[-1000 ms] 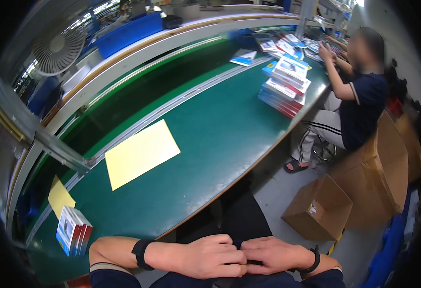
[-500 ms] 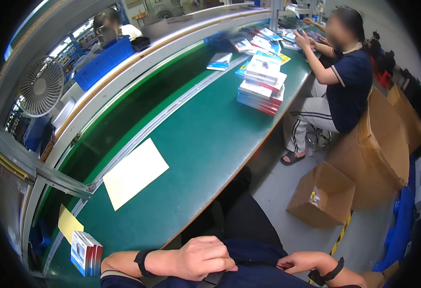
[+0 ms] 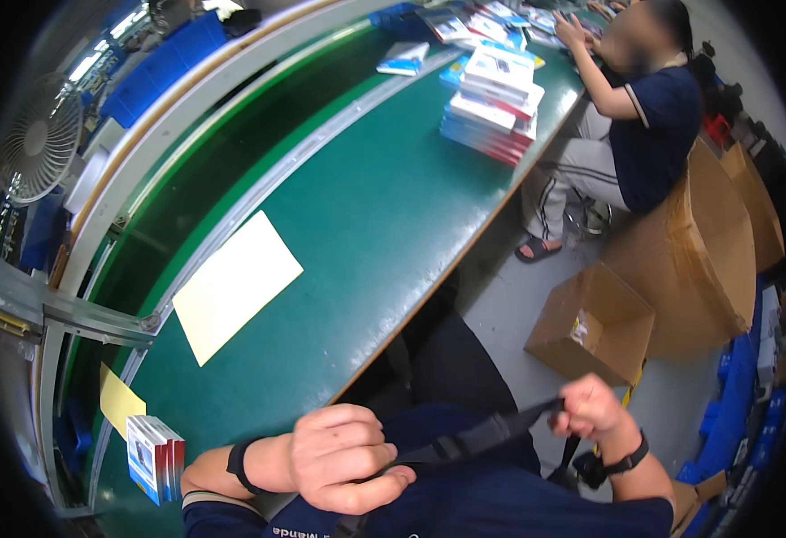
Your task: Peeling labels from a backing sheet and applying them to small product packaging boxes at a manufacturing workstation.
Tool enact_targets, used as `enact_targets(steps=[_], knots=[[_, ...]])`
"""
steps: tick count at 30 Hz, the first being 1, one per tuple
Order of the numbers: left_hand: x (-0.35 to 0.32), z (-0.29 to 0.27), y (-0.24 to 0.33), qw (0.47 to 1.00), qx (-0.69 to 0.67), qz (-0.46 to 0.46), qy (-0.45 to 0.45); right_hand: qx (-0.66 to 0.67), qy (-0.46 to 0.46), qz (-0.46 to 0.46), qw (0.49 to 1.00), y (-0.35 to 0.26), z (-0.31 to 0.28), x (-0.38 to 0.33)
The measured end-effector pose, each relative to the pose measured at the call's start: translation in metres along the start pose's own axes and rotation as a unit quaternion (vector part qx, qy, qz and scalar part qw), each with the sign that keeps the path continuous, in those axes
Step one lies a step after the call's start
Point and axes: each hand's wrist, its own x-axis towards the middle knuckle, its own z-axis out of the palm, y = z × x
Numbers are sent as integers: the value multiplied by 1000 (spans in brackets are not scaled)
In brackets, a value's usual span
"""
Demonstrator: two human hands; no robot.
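Both hands closed, fingers curled: left hand (image 3: 343,457) in a fist at one end of a dark strap (image 3: 491,432), right hand (image 3: 593,410) gripping the other end, higher and off to the right. Strap runs between them in front of the navy shirt (image 3: 509,493), slanting up toward the right — a darker fitting along it, details blurred. Exact finger contact on the left is partly hidden. Black band (image 3: 242,466) on left wrist, another on the right. Both hands are off the green surface (image 3: 366,215), on the person's side of its edge. On the surface, near the left forearm: small row of boxes (image 3: 153,459), white and blue fronts, red sides, standing upright, with a small yellow sheet (image 3: 122,401) just behind. Larger pale yellow sheet (image 3: 238,289) lies flat farther up. Toward the far end, a tall stack (image 3: 493,112) of similar boxes near the edge, one flat pack (image 3: 402,58) left of it, more packs scattered behind. Co-worker (image 3: 653,134) seated at the right, hands raised over the far end. On the floor: small open carton (image 3: 590,327) beside a big carton (image 3: 680,260). Upper left — white fan (image 3: 39,139), blue bin (image 3: 164,76).
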Motion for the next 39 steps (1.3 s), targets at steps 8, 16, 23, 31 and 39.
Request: enact_targets(steps=[8,16,23,31,39], knots=[[11,-18,8,981,121,-139,-58,-7,-147,32,989,-59,44,94],[0,2,-22,969,121,-215,8,44,-265,96,958,-23,62,135],[-8,4,-37,960,141,-240,-33,-15,-307,121,944,-18,81,151],[-13,-13,-37,943,161,-291,-6,-220,-373,162,886,-28,5,105],[-17,-12,-54,958,88,-271,-19,-164,-228,98,955,21,-9,49]])
